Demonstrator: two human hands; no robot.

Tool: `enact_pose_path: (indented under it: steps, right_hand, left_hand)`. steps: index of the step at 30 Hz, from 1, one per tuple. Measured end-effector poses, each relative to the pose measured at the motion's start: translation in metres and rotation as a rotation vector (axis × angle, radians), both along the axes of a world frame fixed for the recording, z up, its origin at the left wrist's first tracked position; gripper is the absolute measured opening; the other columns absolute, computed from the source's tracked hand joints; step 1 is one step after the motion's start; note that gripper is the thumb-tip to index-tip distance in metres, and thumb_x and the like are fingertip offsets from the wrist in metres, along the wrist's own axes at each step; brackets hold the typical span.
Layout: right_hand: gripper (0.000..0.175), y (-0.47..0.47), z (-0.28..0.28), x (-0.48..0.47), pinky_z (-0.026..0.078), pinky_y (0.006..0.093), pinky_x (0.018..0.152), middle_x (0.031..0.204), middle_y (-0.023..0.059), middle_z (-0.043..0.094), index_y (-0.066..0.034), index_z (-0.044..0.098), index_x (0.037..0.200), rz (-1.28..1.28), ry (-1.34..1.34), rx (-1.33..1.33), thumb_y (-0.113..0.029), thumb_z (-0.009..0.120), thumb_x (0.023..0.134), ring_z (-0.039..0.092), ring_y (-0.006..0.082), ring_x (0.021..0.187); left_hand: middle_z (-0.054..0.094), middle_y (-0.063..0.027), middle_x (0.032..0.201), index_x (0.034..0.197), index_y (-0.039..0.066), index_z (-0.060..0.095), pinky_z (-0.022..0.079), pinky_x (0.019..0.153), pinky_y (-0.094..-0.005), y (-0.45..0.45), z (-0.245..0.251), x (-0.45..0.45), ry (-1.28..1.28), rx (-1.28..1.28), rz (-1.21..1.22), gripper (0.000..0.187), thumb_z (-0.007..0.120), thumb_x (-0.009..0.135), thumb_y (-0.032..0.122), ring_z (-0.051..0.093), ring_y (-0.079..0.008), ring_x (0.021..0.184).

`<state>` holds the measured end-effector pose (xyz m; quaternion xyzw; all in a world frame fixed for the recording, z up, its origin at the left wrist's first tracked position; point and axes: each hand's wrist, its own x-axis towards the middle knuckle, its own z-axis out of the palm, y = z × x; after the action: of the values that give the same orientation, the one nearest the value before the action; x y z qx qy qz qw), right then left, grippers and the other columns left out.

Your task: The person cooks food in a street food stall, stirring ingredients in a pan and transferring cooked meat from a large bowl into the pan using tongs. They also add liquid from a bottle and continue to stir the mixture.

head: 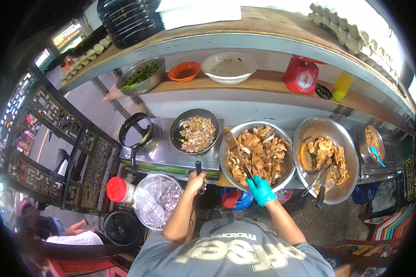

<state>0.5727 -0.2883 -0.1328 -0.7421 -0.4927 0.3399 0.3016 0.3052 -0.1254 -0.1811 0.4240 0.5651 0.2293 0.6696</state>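
Note:
My left hand [196, 181], bare, is closed around the black handle of a frying pan [173, 133] on the stove. Chopped onion with green bits [197, 134] lies in the pan. My right hand [261, 190], in a teal glove, grips the dark handle of a wide-bladed turner [236, 149]. The turner's blade rests at the left side of a large steel bowl [291, 166] of browned, sauced meat pieces [260, 149]. To the right, a second steel bowl [350, 152] holds meat pieces, tongs and another dark-handled utensil.
A pot of dark liquid [136, 131] stands on the stove's left side. Below it are a red-lidded tub [116, 189], a bowl of chopped onions [168, 199] and a fan [121, 228]. A shelf [267, 81] above holds bowls and a red scale [301, 76]. A person [72, 239] is at lower left.

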Motion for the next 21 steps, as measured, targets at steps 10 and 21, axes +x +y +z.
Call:
enact_pose_path:
  steps: [10,21]
  right_hand:
    - [0.042,0.095,-0.031,-0.067,0.051,0.0409,0.055,0.074,0.0161,0.066,-0.0059,0.064,0.096,-0.048,0.102,0.022,-0.045,0.050,0.100,0.064,0.0305,0.063]
    - [0.049,0.046,0.022,-0.094,0.054,0.0338,0.061,0.086,0.0086,0.066,-0.0069,0.060,0.128,0.393,0.544,-0.098,-0.045,0.045,0.102,0.063,0.0144,0.064]
  left_hand:
    - [0.061,-0.0217,0.106,0.109,-0.004,0.063,0.049,0.088,-0.0468,-0.036,0.057,-0.011,0.776,1.239,-0.154,0.038,0.060,0.093,0.029,0.059,-0.0397,0.097]
    - [0.066,-0.0135,0.074,0.087,0.000,0.061,0.051,0.059,-0.0357,-0.038,0.098,0.002,0.158,0.495,0.031,0.029,0.054,0.100,0.026,0.068,-0.0247,0.065]
